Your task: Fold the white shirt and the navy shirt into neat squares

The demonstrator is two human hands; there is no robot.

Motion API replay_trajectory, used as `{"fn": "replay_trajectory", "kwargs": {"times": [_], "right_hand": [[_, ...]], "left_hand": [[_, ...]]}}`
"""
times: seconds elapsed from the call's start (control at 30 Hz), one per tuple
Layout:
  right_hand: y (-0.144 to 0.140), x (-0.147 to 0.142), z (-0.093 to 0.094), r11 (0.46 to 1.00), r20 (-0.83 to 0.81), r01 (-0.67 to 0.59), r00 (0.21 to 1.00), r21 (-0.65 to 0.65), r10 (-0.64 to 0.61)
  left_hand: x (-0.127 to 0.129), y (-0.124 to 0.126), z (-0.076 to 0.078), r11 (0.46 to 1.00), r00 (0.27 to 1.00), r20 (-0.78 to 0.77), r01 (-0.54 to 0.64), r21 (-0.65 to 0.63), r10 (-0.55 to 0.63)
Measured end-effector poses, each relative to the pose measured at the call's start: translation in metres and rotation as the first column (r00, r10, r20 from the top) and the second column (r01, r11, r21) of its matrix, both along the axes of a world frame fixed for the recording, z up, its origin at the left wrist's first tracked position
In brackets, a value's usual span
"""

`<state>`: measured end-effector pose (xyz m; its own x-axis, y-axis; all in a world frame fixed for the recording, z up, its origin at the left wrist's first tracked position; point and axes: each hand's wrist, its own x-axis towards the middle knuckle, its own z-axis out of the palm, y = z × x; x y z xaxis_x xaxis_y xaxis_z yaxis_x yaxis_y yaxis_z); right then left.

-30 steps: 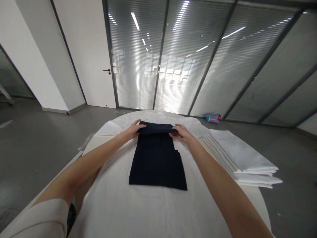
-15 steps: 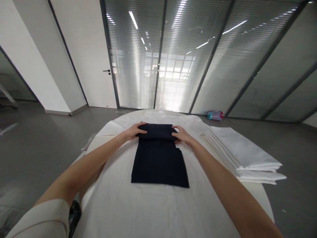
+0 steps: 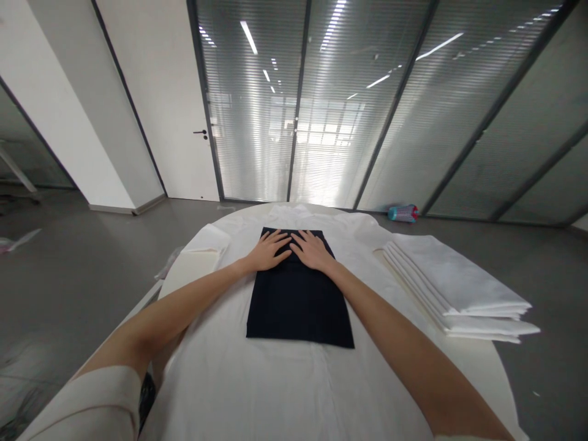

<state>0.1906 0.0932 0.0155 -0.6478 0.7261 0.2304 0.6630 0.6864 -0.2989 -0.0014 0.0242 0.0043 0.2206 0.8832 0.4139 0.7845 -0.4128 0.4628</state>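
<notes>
A dark navy piece of folded cloth (image 3: 298,309) lies flat in front of me; whether it is a garment I cannot tell. My left hand (image 3: 270,251) rests on its far left part, fingers spread and palm down. Close beside it, my right hand (image 3: 311,250) lies flat on the far right part, with fingers stretched out toward the far edge. The two hands nearly meet over the middle, and neither grips the fabric. Beneath the navy cloth is a white cloth (image 3: 257,386) that drapes the table.
On the right edge of the round table (image 3: 498,380) lies a stack of folded white cloths (image 3: 454,278), part of it overhanging. A blue and red bundle (image 3: 403,213) is on the floor by the glass partition (image 3: 331,122). Left of that stands a white door (image 3: 179,110).
Both hands have let go of the folded far flap's sides and moved inward, now flat on top of it. The flap lies flatter than before. The view has shifted slightly.
</notes>
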Motion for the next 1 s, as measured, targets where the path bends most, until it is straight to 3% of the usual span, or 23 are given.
{"fn": "replay_trajectory", "kwargs": {"times": [0.1,0.23,0.43,0.6,0.8,1.0], "right_hand": [[0.000,-0.002,-0.013,1.000,0.018,0.011,1.000,-0.022,-0.010],[0.003,0.002,-0.019,0.998,-0.059,-0.012,0.998,-0.058,0.009],[0.003,0.008,-0.004,0.995,-0.119,-0.035,0.993,-0.089,0.024],[-0.001,0.032,0.009,0.997,-0.052,-0.079,0.996,-0.019,0.078],[-0.002,0.072,-0.006,0.994,0.006,-0.102,0.995,0.045,0.102],[-0.006,0.076,-0.011,0.984,-0.026,-0.148,0.988,0.095,0.151]], "left_hand": [[0.001,0.003,-0.012,0.995,0.999,-0.030,0.028,-0.092,-0.031],[-0.001,0.003,-0.016,0.996,0.999,0.011,0.032,-0.087,-0.031],[0.002,-0.003,-0.003,1.000,0.990,-0.137,0.007,0.000,-0.007],[0.011,-0.002,0.002,0.988,0.947,-0.289,0.152,0.022,-0.139],[0.017,0.000,-0.001,0.995,0.974,-0.206,0.099,0.027,-0.092],[-0.001,-0.009,0.010,0.965,0.923,-0.297,0.260,0.017,-0.244]]}}
